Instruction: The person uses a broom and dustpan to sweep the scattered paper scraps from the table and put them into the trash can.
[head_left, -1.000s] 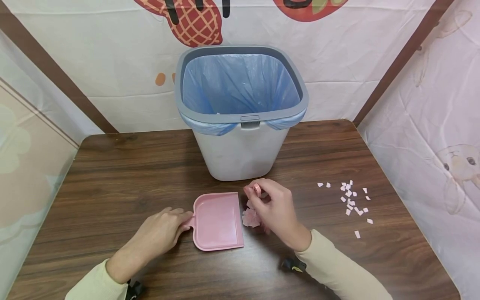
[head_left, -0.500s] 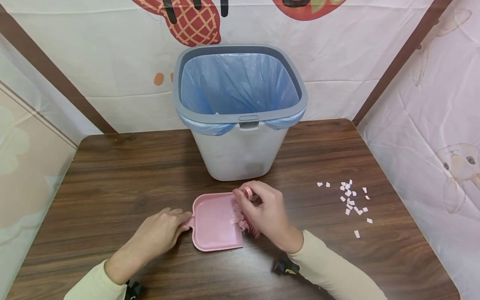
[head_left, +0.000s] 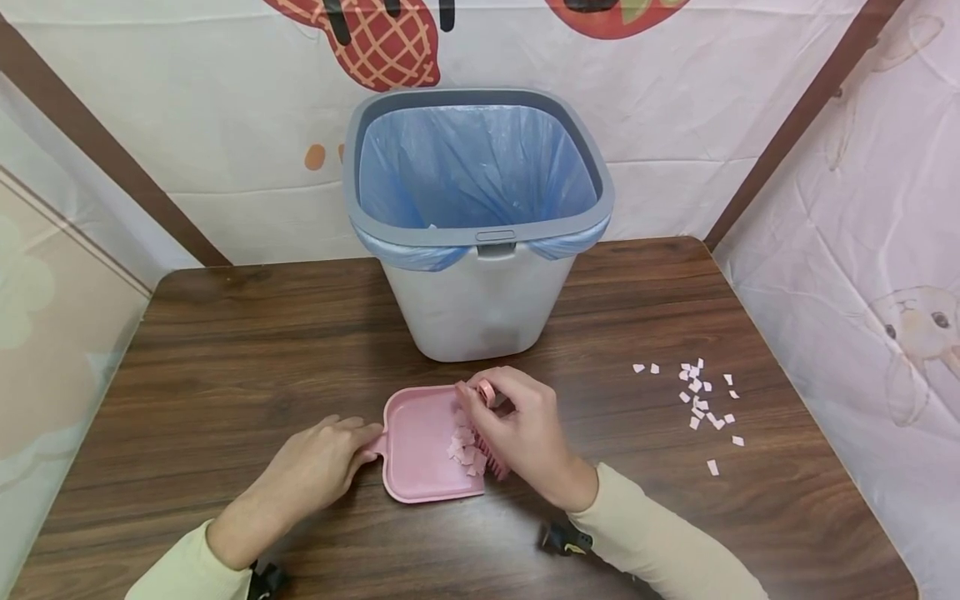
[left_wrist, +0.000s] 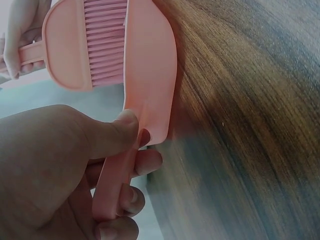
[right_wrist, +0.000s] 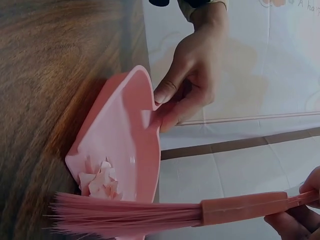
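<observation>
A pink dustpan (head_left: 420, 442) lies on the wooden table with its mouth facing right. My left hand (head_left: 322, 462) grips its handle; in the left wrist view the fingers (left_wrist: 131, 200) wrap round it. My right hand (head_left: 525, 437) holds a pink hand brush (right_wrist: 240, 207) by the handle, its bristles (right_wrist: 120, 217) down at the dustpan's mouth. Several small paper scraps (head_left: 467, 450) lie inside the dustpan, just left of the bristles; the right wrist view shows them bunched there.
Behind the dustpan stands a grey trash bin (head_left: 480, 308) lined with a blue bag (head_left: 480, 167). More paper scraps (head_left: 697, 400) are scattered on the table (head_left: 262, 333) at the right. Printed cloth (head_left: 262, 133) hangs round the table.
My right hand has moved left with the brush, and the paper scraps have gone from the table beside the dustpan's lip onto the dustpan. The left hand and dustpan stay put.
</observation>
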